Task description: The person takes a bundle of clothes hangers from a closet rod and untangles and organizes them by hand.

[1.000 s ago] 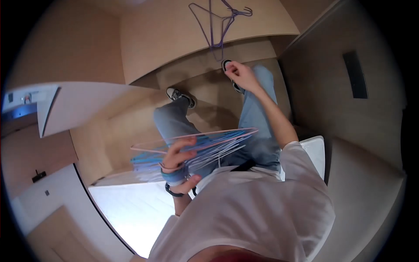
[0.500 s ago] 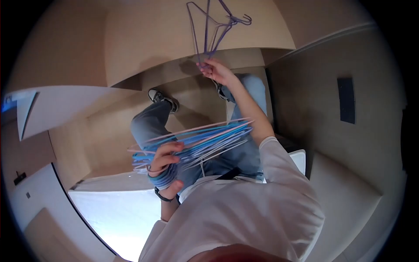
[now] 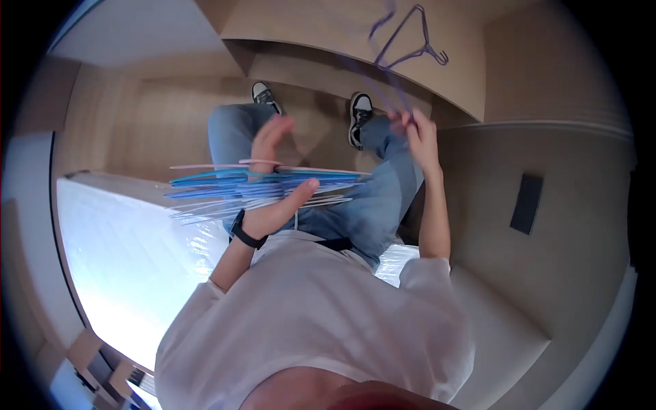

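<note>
A stack of clothes hangers (image 3: 328,179) in pink, blue and white lies across my left hand (image 3: 270,181), between the spread thumb and the raised fingers. My right hand (image 3: 418,133) is farther forward and pinches a purple hanger (image 3: 398,85), whose upper part is smeared by motion. Just beyond it a sharper purple hanger (image 3: 426,49) shows its hook against the wooden surface; I cannot tell whether it touches the held one.
A pale wooden panel (image 3: 294,27) stands ahead of my shoes. On the left is a white, plastic-wrapped block (image 3: 123,253). A brown wall with a dark plate (image 3: 527,203) is at the right.
My left hand has tilted up and its fingers have straightened, with the hangers still across it. My right hand has moved right, and the purple hangers have spread apart. The view has shifted.
</note>
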`<state>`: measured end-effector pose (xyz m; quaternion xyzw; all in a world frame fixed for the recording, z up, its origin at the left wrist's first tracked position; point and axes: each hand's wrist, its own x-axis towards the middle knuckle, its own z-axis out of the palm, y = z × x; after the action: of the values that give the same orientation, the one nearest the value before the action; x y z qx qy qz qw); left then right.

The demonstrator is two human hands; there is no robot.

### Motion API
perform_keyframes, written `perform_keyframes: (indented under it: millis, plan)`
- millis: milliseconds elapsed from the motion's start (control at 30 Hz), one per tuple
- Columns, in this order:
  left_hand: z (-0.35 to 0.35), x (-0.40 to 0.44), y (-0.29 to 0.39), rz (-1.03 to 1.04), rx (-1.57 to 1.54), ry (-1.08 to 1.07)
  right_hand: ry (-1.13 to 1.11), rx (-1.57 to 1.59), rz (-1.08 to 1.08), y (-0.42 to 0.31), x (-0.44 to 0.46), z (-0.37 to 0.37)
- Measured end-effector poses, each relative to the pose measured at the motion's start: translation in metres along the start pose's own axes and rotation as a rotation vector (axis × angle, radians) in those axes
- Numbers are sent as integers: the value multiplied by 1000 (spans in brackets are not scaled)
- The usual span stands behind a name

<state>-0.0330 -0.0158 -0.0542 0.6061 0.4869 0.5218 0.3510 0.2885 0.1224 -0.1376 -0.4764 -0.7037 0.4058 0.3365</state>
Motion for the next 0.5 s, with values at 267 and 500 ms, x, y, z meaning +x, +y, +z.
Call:
perform_keyframes:
  millis: [267, 500]
  plan:
    - [4, -16, -6, -109, -68, 144, -111, -344, -202, -84, -114, 31]
    - [10, -23, 1, -48, -457, -85, -319, -206, -83, -90, -117, 27]
